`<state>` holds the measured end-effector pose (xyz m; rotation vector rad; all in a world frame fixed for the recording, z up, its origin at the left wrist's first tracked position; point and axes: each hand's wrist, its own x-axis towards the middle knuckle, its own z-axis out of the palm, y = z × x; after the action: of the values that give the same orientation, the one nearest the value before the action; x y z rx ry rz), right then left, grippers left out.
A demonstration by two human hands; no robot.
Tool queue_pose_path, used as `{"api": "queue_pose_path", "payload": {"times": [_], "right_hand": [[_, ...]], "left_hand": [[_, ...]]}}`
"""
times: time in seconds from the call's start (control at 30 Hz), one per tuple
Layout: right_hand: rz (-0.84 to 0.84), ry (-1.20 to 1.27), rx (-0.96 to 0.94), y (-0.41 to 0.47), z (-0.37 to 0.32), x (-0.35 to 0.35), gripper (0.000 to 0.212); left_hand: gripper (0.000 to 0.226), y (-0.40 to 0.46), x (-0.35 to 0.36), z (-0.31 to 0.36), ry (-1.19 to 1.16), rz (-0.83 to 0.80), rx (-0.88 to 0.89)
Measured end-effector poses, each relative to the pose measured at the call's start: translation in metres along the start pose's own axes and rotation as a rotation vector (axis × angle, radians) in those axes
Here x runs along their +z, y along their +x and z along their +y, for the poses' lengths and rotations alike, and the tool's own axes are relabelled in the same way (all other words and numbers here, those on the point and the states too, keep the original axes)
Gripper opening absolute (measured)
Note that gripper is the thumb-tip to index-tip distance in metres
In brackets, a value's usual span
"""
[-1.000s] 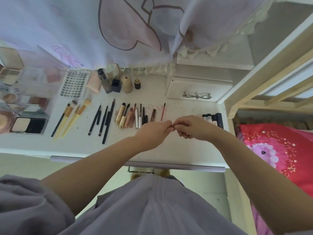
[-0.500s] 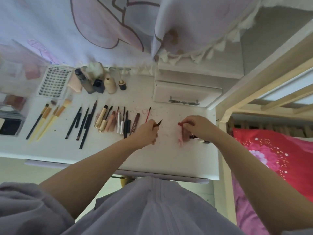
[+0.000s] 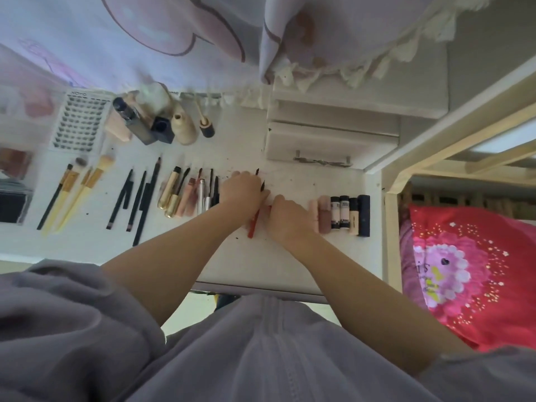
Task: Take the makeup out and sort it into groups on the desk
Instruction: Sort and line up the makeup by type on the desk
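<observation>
On the white desk [image 3: 290, 256] the makeup lies in rows: yellow-handled brushes [image 3: 75, 192], black pencils [image 3: 136, 198], gold and pink tubes [image 3: 177, 192], and short tubes [image 3: 339, 216] at the right. My left hand [image 3: 242, 195] pinches a slim red liner pen [image 3: 251, 227] whose dark tip sticks up past the fingers. My right hand [image 3: 287, 219] is curled against the left one and meets the same pen at its middle. A thin red brush [image 3: 257, 172] lies just beyond the left hand.
Bottles [image 3: 156, 123] and a lash tray [image 3: 79, 120] stand at the back left, with palettes [image 3: 14, 198] at the far left edge. A white drawer unit [image 3: 330, 140] sits at the back right. A pale curtain [image 3: 174, 39] hangs above, and a red pillow [image 3: 464, 271] lies beside the desk.
My hands were apart half a second ago, the left with the dark-tipped piece and the right with a red piece. Now they are together over the desk on one red pen.
</observation>
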<state>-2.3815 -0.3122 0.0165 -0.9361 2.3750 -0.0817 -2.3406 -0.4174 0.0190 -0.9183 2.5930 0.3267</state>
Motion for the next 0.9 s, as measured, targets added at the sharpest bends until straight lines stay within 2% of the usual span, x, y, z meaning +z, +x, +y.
{"api": "queue_pose_path", "payload": {"times": [0.2, 0.33, 0.4, 0.47, 0.57, 0.67, 0.8, 0.9], "right_hand": [[0.037, 0.024, -0.021, -0.001, 0.013, -0.023, 0.036], [0.055, 0.01, 0.065, 0.008, 0.058, -0.057, 0.023], [-0.01, -0.035, 0.096, 0.012, 0.071, -0.065, 0.02], [-0.06, -0.046, 0.09, 0.015, 0.075, -0.065, 0.019], [-0.063, -0.039, 0.036, 0.019, 0.074, -0.059, 0.018], [-0.059, -0.066, -0.011, 0.02, 0.072, -0.058, 0.024], [-0.1, -0.073, -0.036, 0.016, 0.068, -0.059, 0.043], [-0.168, 0.04, -0.002, 0.011, 0.065, -0.066, 0.052]], "left_hand": [[0.038, -0.006, -0.002, -0.006, -0.011, 0.04, 0.043], [0.03, -0.019, -0.004, 0.014, -0.12, 0.187, 0.133], [0.029, -0.031, 0.005, 0.042, -0.165, 0.163, 0.215], [0.032, -0.04, 0.019, 0.07, -0.152, 0.071, 0.248], [0.04, -0.042, 0.036, 0.087, -0.111, -0.014, 0.195], [0.045, -0.041, 0.038, 0.087, -0.19, -0.03, 0.104], [0.034, -0.046, 0.031, 0.078, -0.339, -0.035, 0.02], [0.023, -0.055, 0.024, 0.06, -0.477, 0.043, 0.06]]}}
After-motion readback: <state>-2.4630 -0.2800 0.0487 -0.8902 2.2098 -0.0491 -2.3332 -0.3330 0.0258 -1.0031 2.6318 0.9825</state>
